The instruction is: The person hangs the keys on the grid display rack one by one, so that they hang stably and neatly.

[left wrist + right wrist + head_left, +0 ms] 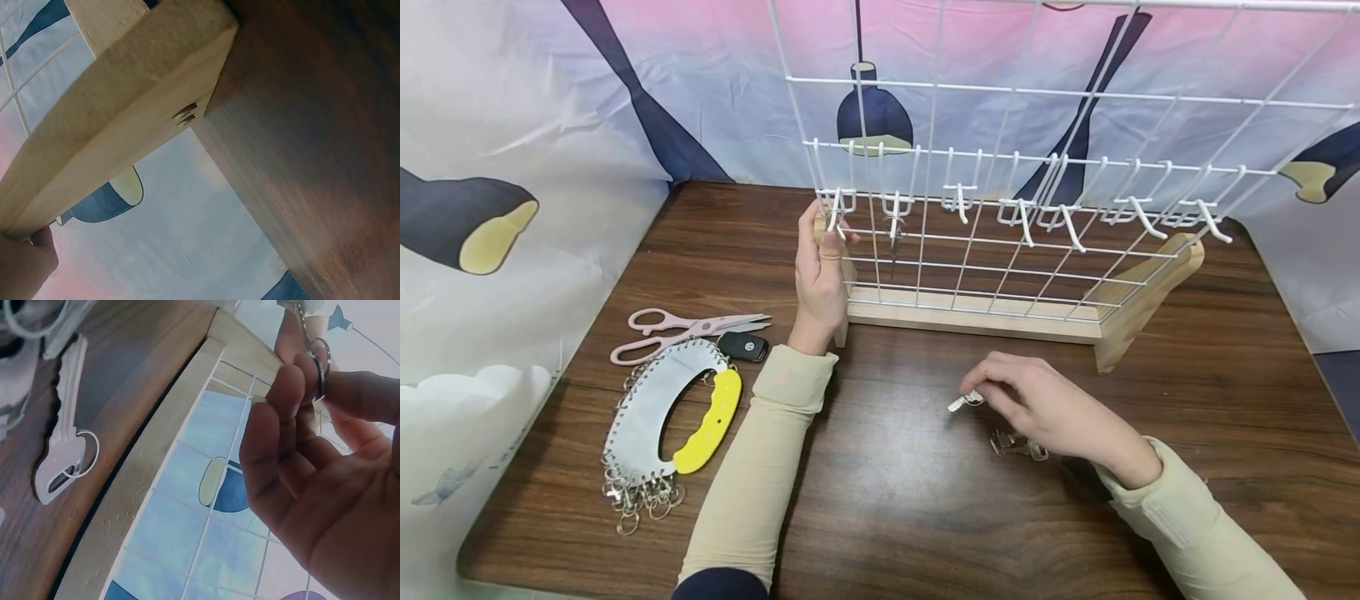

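Your right hand [1048, 408] pinches one small ring [321, 378] with one key [958, 403] on it, held just above the table [887, 508], in front of the rack [973, 321]. Near that hand lies one small cluster of loose keys [1017, 446]; the right wrist view shows one of them whole, with its own ring, and others cut off by the frame, so you can't get a full count. Your left hand [820, 283] grips the rack's left side panel [119, 119], one of two wooden sides, the other being the right side panel [1150, 300]. Across the white grid you have seven hooks [1025, 225]; one hanging key [893, 250] is on the second from the left. Left of your left forearm sit one pair of pink scissors [700, 326], one black car fob [743, 346] and one metal key holder [640, 408], fringed with many rings, with one yellow handle [711, 425].
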### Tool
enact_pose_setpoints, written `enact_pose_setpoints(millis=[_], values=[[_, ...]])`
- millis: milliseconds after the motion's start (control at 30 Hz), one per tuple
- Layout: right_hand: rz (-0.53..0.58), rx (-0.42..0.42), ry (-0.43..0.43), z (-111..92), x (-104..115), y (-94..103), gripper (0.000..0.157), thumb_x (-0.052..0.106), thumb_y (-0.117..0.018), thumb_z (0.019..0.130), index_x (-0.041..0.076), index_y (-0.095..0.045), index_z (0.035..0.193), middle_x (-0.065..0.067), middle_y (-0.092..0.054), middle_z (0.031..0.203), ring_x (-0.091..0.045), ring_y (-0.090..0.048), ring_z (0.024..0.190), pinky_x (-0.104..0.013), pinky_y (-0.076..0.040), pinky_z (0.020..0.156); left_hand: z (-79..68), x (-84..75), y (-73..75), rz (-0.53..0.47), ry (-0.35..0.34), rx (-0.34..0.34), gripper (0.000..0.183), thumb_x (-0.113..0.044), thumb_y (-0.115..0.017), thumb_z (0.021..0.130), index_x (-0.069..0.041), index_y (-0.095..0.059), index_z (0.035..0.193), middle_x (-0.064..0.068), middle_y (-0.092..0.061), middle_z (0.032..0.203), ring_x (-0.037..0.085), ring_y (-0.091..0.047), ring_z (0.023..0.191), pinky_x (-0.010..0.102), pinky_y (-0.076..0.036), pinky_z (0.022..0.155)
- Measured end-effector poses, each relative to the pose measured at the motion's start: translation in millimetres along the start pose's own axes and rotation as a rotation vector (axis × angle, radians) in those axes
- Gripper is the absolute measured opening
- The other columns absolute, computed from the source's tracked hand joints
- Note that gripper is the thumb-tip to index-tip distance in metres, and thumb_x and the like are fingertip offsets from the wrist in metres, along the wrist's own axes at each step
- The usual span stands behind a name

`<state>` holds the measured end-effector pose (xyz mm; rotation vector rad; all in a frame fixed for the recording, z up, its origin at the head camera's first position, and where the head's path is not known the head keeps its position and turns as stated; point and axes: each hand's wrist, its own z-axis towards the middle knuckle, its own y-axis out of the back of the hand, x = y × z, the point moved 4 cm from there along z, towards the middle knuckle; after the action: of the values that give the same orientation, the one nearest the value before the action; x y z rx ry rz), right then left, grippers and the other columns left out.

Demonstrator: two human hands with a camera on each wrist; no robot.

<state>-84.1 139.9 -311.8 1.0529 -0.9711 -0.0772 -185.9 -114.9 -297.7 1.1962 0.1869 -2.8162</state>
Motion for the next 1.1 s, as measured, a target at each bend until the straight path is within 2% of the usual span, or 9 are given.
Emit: enact_pose_setpoints(millis=[67,167,333,500,700,933,1100], values=[[0.013,0.003,-0.022,-0.6,-0.4,1.5,0.021,0.001,-0.058,0.095,0.016,-0.068,0.106,0.011,-0.064,0.097,-0.004,-0.053,0.076,-0.024,-0.049,0.068,0.0,-0.2,0.1,0.003,0.0,0.003,0.066,-0.047,-0.038,0.099,0.009,-0.037,0.133,0.015,-0.05,0.097,0.018,-0.056,0.089,0.051,-0.048,0.085],[0.015,0.01,-0.05,-1.3,-1.2,2.9,0.019,0.003,-0.057,0.096,0.016,-0.067,0.106,0.01,-0.065,0.097,-0.004,-0.055,0.078,-0.025,-0.05,0.068,0.7,0.1,0.4,0.012,0.003,0.007,0.068,-0.047,-0.037,0.099,0.011,-0.036,0.133,0.013,-0.05,0.097,0.018,-0.056,0.089,0.052,-0.048,0.085],[0.008,0.032,-0.068,-2.4,-1.3,2.1,0.014,0.009,-0.063,0.095,0.014,-0.067,0.108,0.011,-0.065,0.097,-0.003,-0.056,0.081,-0.029,-0.052,0.069,0.9,0.6,0.4,0.006,0.012,0.011,0.067,-0.047,-0.037,0.099,0.01,-0.036,0.133,0.026,-0.047,0.097,0.032,-0.054,0.089,0.047,-0.048,0.086],[-0.005,0.044,-0.083,-3.0,-0.3,1.2,0.019,0.012,-0.073,0.089,0.013,-0.067,0.107,0.013,-0.061,0.092,-0.003,-0.054,0.078,-0.028,-0.052,0.066,0.8,-0.1,0.5,0.016,0.014,0.012,0.066,-0.048,-0.037,0.099,0.009,-0.037,0.133,0.024,-0.048,0.097,0.033,-0.054,0.089,0.044,-0.049,0.087],[-0.002,0.014,-0.069,-2.7,0.1,2.8,0.016,0.017,-0.07,0.092,0.014,-0.068,0.107,0.012,-0.065,0.093,-0.002,-0.057,0.079,-0.029,-0.054,0.068,0.9,-0.1,0.2,0.006,0.014,0.011,0.068,-0.049,-0.037,0.099,0.009,-0.037,0.133,0.03,-0.046,0.098,0.043,-0.05,0.089,0.04,-0.049,0.086],[0.039,-0.017,-0.005,-2.7,1.6,6.5,0.01,0.014,-0.068,0.093,0.017,-0.068,0.102,0.009,-0.067,0.093,-0.002,-0.059,0.078,-0.029,-0.055,0.067,0.6,1.5,1.2,0.01,0.014,0.002,0.068,-0.049,-0.038,0.099,0.009,-0.037,0.134,0.011,-0.051,0.097,0.041,-0.051,0.089,0.046,-0.048,0.086],[0.014,-0.07,0.045,-2.9,3.4,9.7,0.011,0.013,-0.07,0.092,0.02,-0.072,0.1,0.014,-0.065,0.094,-0.001,-0.059,0.079,-0.029,-0.054,0.067,0.2,1.7,0.2,-0.007,0.005,-0.002,0.067,-0.048,-0.039,0.099,0.009,-0.038,0.133,0.007,-0.051,0.098,0.037,-0.052,0.088,0.04,-0.048,0.085]])
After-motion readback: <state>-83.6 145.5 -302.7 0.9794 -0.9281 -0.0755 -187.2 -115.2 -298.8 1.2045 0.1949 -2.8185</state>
